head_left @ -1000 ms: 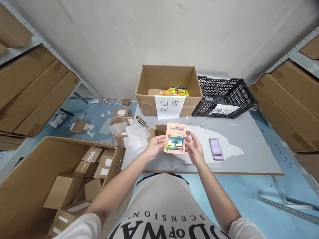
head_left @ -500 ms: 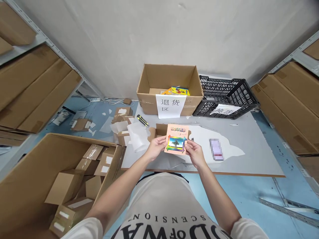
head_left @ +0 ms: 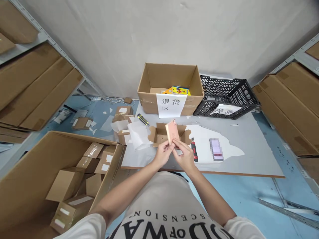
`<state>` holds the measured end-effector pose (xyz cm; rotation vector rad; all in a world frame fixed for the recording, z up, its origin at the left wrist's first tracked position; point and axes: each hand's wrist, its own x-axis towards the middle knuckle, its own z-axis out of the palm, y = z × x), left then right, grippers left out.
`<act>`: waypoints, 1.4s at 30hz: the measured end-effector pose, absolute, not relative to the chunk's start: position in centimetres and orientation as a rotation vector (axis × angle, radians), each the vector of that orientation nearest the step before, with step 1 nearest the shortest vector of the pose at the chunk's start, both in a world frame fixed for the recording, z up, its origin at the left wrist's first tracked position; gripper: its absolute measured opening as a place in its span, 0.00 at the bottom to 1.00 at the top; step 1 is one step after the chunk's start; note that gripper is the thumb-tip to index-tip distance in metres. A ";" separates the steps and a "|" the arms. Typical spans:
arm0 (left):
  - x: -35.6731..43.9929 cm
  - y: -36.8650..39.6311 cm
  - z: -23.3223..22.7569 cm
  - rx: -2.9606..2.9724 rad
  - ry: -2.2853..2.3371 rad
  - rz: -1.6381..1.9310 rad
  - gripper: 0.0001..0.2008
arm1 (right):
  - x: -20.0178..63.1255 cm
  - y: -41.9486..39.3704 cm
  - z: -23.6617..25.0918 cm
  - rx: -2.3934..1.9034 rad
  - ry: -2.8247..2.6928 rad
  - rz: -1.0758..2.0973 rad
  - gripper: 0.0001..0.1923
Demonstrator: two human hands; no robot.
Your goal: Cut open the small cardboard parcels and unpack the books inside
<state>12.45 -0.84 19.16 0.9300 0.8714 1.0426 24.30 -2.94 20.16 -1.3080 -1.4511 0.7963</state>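
Note:
A small pink book (head_left: 172, 130) is tilted up in front of me, its page edge and plain cover showing. My left hand (head_left: 163, 153) is closed on its lower left corner. My right hand (head_left: 183, 153) pinches its lower edge, the fingers of both hands nearly touching. Just behind the book an opened small cardboard box (head_left: 159, 132) stands on the grey table (head_left: 251, 142), flaps spread. Beside my right hand lies a red and black utility knife (head_left: 194, 150).
At the back stand a labelled cardboard box (head_left: 147, 108) holding colourful packs and a black plastic crate (head_left: 224, 87). A yellow and black cutter (head_left: 143, 119) and crumpled white paper (head_left: 138, 136) lie left. A large carton (head_left: 25, 166) with several small boxes is at lower left.
The book has been turned from its picture cover to its edge and plain pink side. My hands have come closer together, uncovering the small box and the red and black knife.

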 end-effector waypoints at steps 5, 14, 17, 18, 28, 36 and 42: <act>11.7 -0.2 18.3 0.760 0.844 1.031 0.19 | 25.9 -2.8 19.8 -1.301 -1.487 0.762 0.16; 9.9 1.2 18.3 0.555 0.689 0.896 0.20 | 29.0 -1.9 18.0 -1.327 -0.839 1.436 0.23; 9.8 1.3 18.0 0.554 0.682 0.888 0.19 | 28.7 -1.9 18.0 -1.330 -0.762 1.452 0.22; 9.9 1.3 18.0 0.556 0.684 0.891 0.19 | 28.6 -1.9 17.9 -1.326 -0.751 1.452 0.22; 10.7 1.0 17.7 0.860 1.026 1.088 0.31 | 28.4 -1.8 18.6 -1.440 -1.016 0.953 0.20; 13.8 -0.4 20.2 0.872 0.758 1.167 0.21 | 25.6 -2.5 19.3 -1.340 -1.882 0.065 0.16; 12.5 0.5 20.1 0.737 0.799 1.164 0.16 | 25.2 -2.9 19.9 -1.227 -2.015 0.030 0.19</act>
